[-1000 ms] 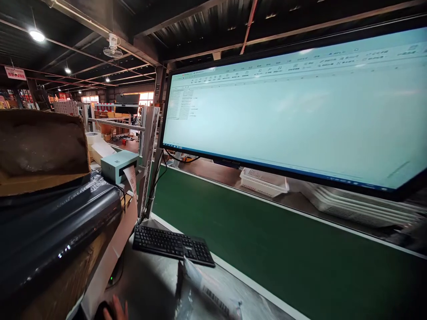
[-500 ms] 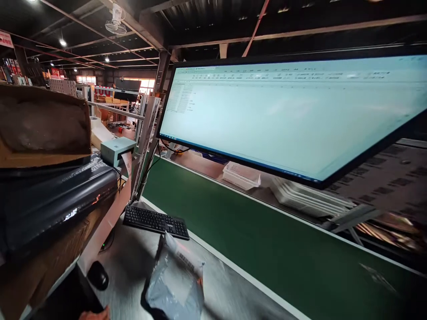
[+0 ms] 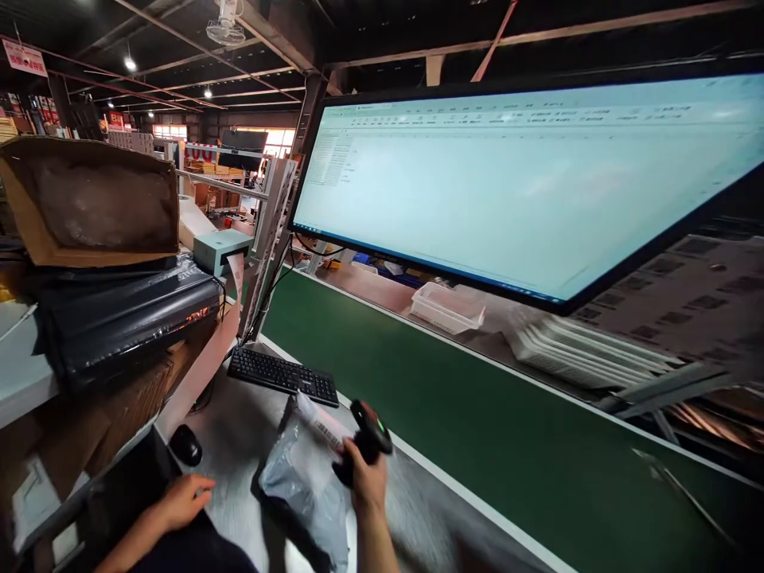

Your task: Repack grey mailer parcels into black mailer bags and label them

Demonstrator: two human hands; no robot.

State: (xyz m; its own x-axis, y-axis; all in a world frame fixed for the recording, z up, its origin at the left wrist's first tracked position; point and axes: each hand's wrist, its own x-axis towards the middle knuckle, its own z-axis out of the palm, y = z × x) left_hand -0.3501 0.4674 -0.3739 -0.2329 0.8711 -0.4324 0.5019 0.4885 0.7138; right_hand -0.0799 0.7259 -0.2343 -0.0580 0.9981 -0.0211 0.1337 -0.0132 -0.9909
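My right hand [image 3: 368, 477] is wrapped round the handle of a black barcode scanner [image 3: 371, 430], which shows a small green light. The scanner is above the right side of a grey plastic mailer bag [image 3: 304, 485] that lies on the metal table and bears a white label with a barcode [image 3: 325, 430]. At the table's near left edge, my left hand [image 3: 185, 501] holds nothing, its fingers loosely apart. Just beyond it sits a black computer mouse [image 3: 185, 446]. A black keyboard [image 3: 283, 374] lies behind the bag.
A large monitor [image 3: 507, 199] hangs above a green conveyor belt [image 3: 477, 430]. To the left, a label printer [image 3: 220, 251] trails a long paper strip [image 3: 206, 362]. Beside it are a black plastic-wrapped roll [image 3: 131, 318] and an open carton [image 3: 101, 199]. White baskets [image 3: 447, 306] stand beyond the belt.
My right hand has come into view with the scanner, over the mailer bag. More of my left hand now shows, near the mouse. The view has tilted slightly.
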